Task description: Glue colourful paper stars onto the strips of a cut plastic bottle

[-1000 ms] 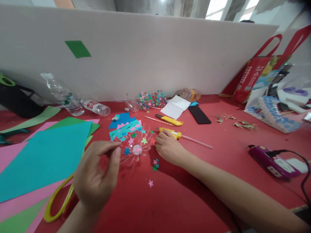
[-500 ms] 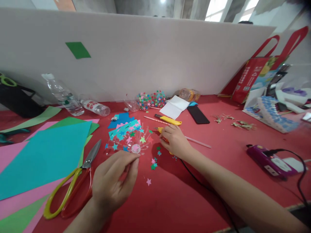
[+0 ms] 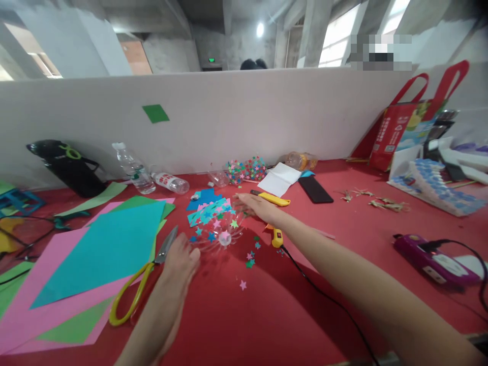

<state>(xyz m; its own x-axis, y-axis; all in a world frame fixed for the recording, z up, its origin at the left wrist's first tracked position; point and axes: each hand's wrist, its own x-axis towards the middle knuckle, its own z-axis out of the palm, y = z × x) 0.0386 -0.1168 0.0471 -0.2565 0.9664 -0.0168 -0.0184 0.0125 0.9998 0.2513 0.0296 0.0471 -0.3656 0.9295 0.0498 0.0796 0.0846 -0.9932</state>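
Observation:
A clear plastic bottle piece (image 3: pixel 224 239), cut into spread strips and stuck with coloured paper stars, lies on the red table. To its left, my left hand (image 3: pixel 181 262) is slightly blurred, holds nothing visible, and covers part of the large scissors (image 3: pixel 131 300) with yellow and red handles. My right hand (image 3: pixel 256 204) reaches past the piece's right side, fingers stretched out, over the table near the star-printed strips (image 3: pixel 208 211). Under the right forearm is a small yellow corded tool (image 3: pixel 277 237), apparently a glue gun, partly hidden. Several loose stars (image 3: pixel 250 256) lie in front.
Coloured paper sheets (image 3: pixel 102 249) cover the left side. Bottles (image 3: pixel 170 182), a star-covered bottle piece (image 3: pixel 246 170), a yellow cutter (image 3: pixel 273 198) and a phone (image 3: pixel 315 189) lie toward the white partition (image 3: pixel 213 122). A purple power strip (image 3: pixel 427 256) is at right.
My right hand has let go of the yellow tool and moved left and forward, its fingers opening. My left hand has drawn away from the clear piece toward the scissors. The view has tilted up.

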